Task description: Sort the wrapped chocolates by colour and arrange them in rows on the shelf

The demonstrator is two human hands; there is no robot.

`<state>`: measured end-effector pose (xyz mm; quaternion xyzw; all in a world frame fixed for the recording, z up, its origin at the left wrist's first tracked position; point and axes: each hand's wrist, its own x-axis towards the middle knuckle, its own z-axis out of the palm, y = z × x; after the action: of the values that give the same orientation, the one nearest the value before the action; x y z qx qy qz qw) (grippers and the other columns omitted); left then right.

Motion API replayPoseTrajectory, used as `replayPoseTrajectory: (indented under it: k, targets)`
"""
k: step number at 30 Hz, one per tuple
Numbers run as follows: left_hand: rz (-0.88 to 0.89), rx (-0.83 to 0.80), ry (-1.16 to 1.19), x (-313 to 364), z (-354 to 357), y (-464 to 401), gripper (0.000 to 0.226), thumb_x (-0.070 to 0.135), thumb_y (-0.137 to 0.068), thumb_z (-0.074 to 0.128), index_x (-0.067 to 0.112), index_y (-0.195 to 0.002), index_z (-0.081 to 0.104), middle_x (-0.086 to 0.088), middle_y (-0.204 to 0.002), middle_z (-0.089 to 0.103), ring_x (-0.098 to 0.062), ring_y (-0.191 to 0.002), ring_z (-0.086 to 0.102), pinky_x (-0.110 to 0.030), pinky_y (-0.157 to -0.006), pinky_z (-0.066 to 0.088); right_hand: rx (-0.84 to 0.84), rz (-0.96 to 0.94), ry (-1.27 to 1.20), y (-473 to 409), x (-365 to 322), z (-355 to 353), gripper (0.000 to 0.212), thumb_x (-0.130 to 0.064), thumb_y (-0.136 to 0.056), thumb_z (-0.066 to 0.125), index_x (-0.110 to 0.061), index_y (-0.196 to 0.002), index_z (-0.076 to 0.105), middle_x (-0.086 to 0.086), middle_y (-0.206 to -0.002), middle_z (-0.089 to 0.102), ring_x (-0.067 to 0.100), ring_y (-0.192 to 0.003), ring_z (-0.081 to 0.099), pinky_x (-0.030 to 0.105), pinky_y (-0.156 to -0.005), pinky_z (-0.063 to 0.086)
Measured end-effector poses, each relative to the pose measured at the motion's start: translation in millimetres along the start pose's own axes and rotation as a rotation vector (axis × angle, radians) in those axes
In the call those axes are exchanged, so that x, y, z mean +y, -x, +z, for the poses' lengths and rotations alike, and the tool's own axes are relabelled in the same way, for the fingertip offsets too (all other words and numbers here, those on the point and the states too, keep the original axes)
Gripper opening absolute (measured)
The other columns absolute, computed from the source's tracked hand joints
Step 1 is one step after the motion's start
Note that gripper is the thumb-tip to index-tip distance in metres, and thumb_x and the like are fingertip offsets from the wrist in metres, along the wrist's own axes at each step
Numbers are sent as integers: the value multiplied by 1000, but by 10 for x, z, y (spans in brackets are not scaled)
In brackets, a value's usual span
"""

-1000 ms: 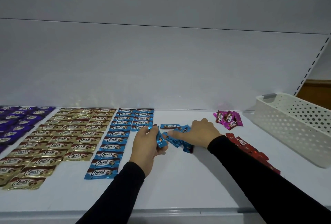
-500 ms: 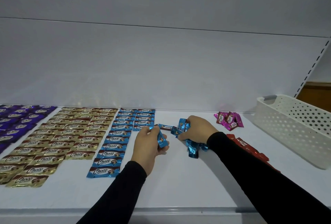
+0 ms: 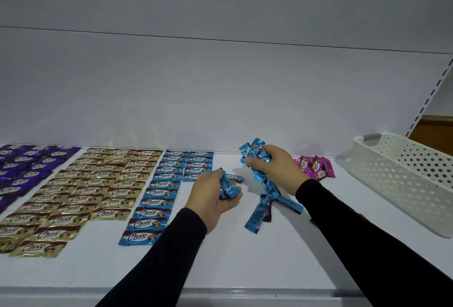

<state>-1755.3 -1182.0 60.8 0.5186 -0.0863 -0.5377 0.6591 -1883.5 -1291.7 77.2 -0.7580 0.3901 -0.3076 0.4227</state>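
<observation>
Shelf (image 3: 245, 265) carries purple, gold and blue rows at left; your right hand (image 3: 274, 169) clutches a bunch of blue chocolates (image 3: 255, 153), several dangling beneath; your left hand (image 3: 213, 196) pinches a few blue ones (image 3: 228, 186), fingers curled round them.

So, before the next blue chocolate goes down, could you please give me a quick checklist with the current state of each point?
1. Left hand holds blue chocolates ready to place: ok.
2. Right hand grips its blue bunch securely: not ok, several dangle below it.
3. Free spot in the short blue row, in front of its last piece: ok.
4. Long blue row lies straight: ok.
5. Pink chocolates kept apart from the blue: ok.
6. Basket emptied: cannot tell.
</observation>
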Motion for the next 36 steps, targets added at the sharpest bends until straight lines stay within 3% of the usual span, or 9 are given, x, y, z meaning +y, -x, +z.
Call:
replayPoseTrajectory:
  k: [3,6,9,13,20,25,29,32,36]
  targets:
    - [-101,-92,180,44,47,-10,41,45,-101,53,9,-116,61,-22,-111,69,-32,-94,69,-47,-72,61,-170,-41,-11,27,-114,15,18,-29,-85,76,-18,-97,69,-7,-83,71,-1,-70,66,15,-62,50]
    - [-51,-180,84,30,43,-36,41,49,-94,62,12,-112,68,-16,-106,75,-30,-97,73,-51,-88,58,-324,-77,234,35,-176,85,31,-35,-80,79,-24,-106,67,-8,-100,70,3,-83,64,20,-74,50]
    - [31,-90,-112,-27,30,-109,29,23,-96,65,12,-123,59,-14,-102,75,-27,-87,75,-45,-76,62,-337,-102,367,29,-159,148,51,-42,-75,82,-33,-120,58,-11,-110,59,4,-94,57,20,-79,46]
    - [40,11,-28,-38,-50,-156,36,13,-98,61,13,-132,50,-18,-111,69,-30,-85,75,-38,-61,61,-325,38,206,63,-97,116,66,-40,-74,84,-33,-130,50,-4,-116,54,13,-96,64,23,-77,53]
    - [171,74,-97,-44,-107,-163,27,13,-97,62,24,-115,44,-15,-109,68,-28,-92,73,-49,-79,62,-237,94,179,175,33,24,38,-43,-83,74,-23,-114,63,-4,-96,71,13,-80,70,33,-84,57]
    - [234,53,-59,-48,-129,-136,31,14,-96,63,13,-124,51,-16,-111,69,-28,-90,74,-49,-78,62,-402,136,144,311,-17,65,34,-33,-82,78,-19,-110,65,-4,-85,75,8,-77,70,22,-73,52]
    - [303,60,-24,-53,-118,-104,30,15,-96,64,15,-124,52,-14,-114,67,-27,-95,72,-48,-82,61,-352,117,154,284,34,67,24,-23,-84,76,-16,-106,68,-6,-80,72,5,-70,65,21,-69,49]
    - [243,101,113,39,-161,-64,30,15,-96,64,17,-123,52,-12,-111,66,-25,-95,70,-42,-69,64,-223,134,131,253,110,-12,10,-21,-90,68,-12,-96,69,-3,-80,68,8,-68,60,19,-67,48]
    - [101,149,257,124,-230,2,31,19,-92,71,12,-120,60,-14,-104,69,-20,-83,68,-25,-48,55,-125,129,319,171,106,-62,19,-19,-96,55,-4,-94,65,3,-78,58,12,-65,50,20,-58,42]
